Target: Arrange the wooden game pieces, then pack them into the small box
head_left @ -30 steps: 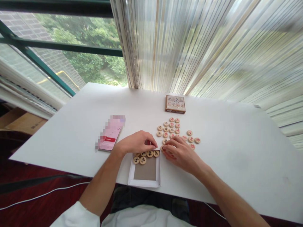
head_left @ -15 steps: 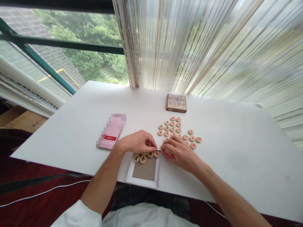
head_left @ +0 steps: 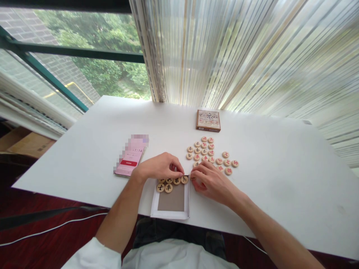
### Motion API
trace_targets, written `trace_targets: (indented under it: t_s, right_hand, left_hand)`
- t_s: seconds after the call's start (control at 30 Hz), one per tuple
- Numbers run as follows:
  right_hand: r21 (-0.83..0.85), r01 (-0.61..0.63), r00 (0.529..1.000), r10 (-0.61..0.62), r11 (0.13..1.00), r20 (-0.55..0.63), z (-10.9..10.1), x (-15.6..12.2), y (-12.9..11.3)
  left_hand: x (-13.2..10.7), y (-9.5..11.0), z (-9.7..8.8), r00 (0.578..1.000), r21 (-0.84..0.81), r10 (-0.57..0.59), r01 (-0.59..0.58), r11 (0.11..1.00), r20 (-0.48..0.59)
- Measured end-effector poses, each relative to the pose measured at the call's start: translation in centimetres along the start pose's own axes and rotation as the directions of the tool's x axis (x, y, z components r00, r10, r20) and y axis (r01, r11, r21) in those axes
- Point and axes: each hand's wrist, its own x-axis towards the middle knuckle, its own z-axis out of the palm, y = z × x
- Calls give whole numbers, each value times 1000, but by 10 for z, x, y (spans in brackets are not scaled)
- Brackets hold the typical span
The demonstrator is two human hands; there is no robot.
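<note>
A shallow white box [head_left: 170,214] with a grey-brown bottom lies near the table's front edge. Inside it, several round wooden Chinese chess pieces [head_left: 168,188] with black characters fill the far end. My left hand [head_left: 162,166] reaches over the box's far side, thumb and forefinger closed at its far rim. Just right of the box, my right hand [head_left: 213,181] has its fingers curled together around a Chinese chess piece [head_left: 193,176], which is mostly hidden. More pieces with red and black characters, such as a red one [head_left: 211,152], lie face up beyond my right hand.
A brown-edged box with printed writing [head_left: 208,120] lies at the back of the white table [head_left: 269,149]. A phone [head_left: 130,157] with a pink screen is left of my left hand. Striped curtains [head_left: 196,56] hang behind the table, beside a window.
The shallow box has shifted slightly, and its near edge appears a little higher in view. Both hands stay almost in place. The loose pieces keep their arrangement.
</note>
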Motion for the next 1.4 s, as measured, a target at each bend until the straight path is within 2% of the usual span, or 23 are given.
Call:
trace_targets:
  t_s: [0.17,0.33,0.5,0.77,0.97,1.17,1.4]
  right_hand:
    - [1,-20,997,20,1000,-75,-6,-2,-1]
    - [99,-53,977,72,994,-199,-14,-7,1]
    - [176,-60,968,101,983,-230,-12,-10,5]
    - [194,-62,950,117,979,-289,-14,-7,4]
    - [231,-22,948,93,973,-304,-11,-6,4]
    - [179,28,918,46,983,-394,-9,-5,1]
    - [138,66,898,2,988,-441,-2,-5,0]
  left_hand:
    - [0,0,-1,999,-1,-30,30,1000,17]
    - [1,-1,1,1000,-11,-26,26,1000,-12]
    - [5,-1,5,999,-20,11,-12,1000,-43]
    - [8,0,8,997,-15,56,-57,998,-59]
    - [6,11,7,983,-89,41,-58,994,-180]
    - [9,21,12,986,-223,60,-94,970,-153]
    - [11,19,16,984,-257,59,-102,961,-170]
